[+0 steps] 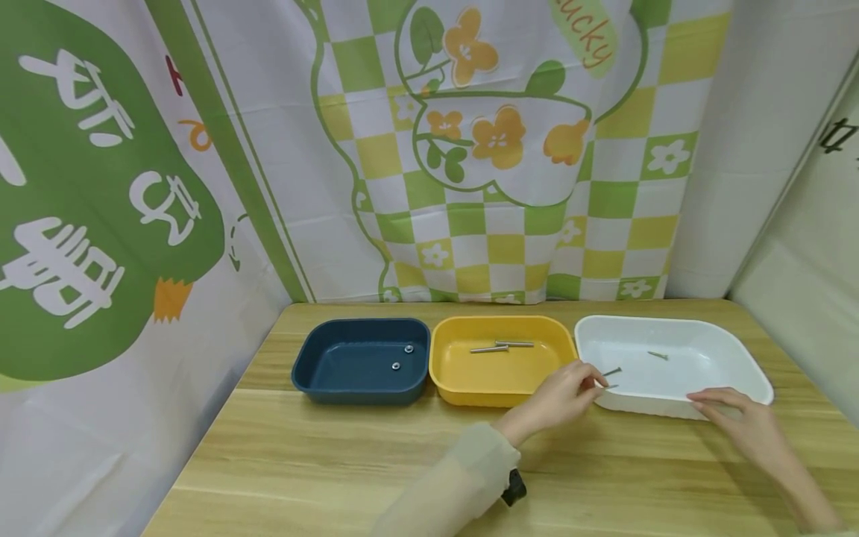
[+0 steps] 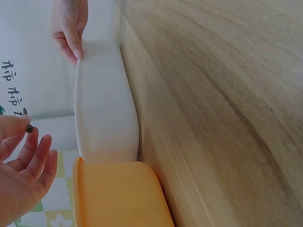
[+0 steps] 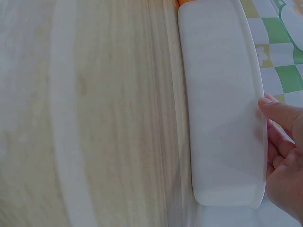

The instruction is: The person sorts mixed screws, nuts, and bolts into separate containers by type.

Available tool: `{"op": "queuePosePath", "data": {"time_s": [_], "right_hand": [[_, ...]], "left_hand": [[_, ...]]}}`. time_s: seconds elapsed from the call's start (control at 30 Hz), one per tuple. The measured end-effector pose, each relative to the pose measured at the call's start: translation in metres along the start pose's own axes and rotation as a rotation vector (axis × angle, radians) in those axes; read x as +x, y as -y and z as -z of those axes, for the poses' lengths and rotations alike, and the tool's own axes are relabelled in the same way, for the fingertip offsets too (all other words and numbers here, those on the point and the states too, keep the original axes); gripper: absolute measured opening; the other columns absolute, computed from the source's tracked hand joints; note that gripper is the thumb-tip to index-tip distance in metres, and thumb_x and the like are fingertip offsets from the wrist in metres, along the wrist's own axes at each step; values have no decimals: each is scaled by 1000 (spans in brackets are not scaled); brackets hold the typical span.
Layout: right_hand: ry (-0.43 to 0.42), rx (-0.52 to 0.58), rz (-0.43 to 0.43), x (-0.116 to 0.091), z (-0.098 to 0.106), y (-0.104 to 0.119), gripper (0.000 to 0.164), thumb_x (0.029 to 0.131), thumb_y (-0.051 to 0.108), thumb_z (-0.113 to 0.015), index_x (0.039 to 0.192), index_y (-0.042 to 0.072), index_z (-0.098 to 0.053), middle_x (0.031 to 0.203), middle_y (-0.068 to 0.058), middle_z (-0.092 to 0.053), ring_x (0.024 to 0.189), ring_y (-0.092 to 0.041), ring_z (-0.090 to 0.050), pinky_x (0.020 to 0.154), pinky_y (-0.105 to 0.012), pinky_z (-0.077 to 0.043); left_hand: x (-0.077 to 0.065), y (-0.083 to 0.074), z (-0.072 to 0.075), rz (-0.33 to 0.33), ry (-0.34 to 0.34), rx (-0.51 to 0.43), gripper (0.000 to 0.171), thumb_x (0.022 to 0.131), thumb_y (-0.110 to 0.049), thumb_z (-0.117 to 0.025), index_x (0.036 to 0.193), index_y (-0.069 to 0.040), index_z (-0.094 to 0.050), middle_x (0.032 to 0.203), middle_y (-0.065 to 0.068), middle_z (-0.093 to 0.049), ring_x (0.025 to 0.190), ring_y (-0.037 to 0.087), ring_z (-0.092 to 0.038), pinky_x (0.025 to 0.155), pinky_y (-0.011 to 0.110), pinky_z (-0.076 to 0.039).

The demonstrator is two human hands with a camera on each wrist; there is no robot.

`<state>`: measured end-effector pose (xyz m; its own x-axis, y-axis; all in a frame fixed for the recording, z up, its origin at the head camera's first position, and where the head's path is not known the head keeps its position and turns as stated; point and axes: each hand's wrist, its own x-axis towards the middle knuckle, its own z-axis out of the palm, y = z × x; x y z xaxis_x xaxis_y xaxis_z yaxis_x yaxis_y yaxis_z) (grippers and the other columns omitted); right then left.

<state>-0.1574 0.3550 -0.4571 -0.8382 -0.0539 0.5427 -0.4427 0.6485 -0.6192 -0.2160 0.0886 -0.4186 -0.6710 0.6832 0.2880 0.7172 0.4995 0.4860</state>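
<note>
My left hand (image 1: 560,395) pinches a small screw (image 2: 29,128) between thumb and fingertips, over the near left corner of the white tray (image 1: 728,350). In the left wrist view the screw's cross-slotted head faces the camera. Another dark screw (image 1: 612,371) shows just beyond those fingertips in the head view. Farther right, a short screw (image 1: 658,355) lies on the tray floor. My right hand (image 1: 741,425) grips the tray's near rim, thumb outside and fingers inside, as the right wrist view shows.
Left of the white tray stands a yellow tray (image 1: 463,377) with two long bolts (image 1: 490,349) in it. Beyond that is a dark blue tray (image 1: 362,388) holding two small nuts (image 1: 408,349). All stand on a wooden table (image 1: 302,462) before a patterned curtain (image 1: 483,253).
</note>
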Motion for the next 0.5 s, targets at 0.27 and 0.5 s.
{"op": "queuePosePath", "data": {"time_s": [0.27, 0.5], "right_hand": [[15, -24, -19, -2, 1, 1, 11, 80, 1, -61, 86, 7, -68, 90, 36, -51, 92, 24, -38, 78, 3, -22], [12, -21, -14, -1, 1, 2, 11, 80, 0, -61, 85, 6, -67, 90, 36, -51, 92, 24, -38, 77, 2, -22]], "left_hand": [[8, -3, -5, 22, 8, 11, 12, 89, -15, -53, 97, -12, -61, 78, -8, -47, 71, -4, -42, 61, 3, -31], [13, -1, -9, 81, 10, -13, 12, 89, -16, -53, 98, -13, -61, 78, -9, -45, 69, -3, -41, 59, 5, -32]]}}
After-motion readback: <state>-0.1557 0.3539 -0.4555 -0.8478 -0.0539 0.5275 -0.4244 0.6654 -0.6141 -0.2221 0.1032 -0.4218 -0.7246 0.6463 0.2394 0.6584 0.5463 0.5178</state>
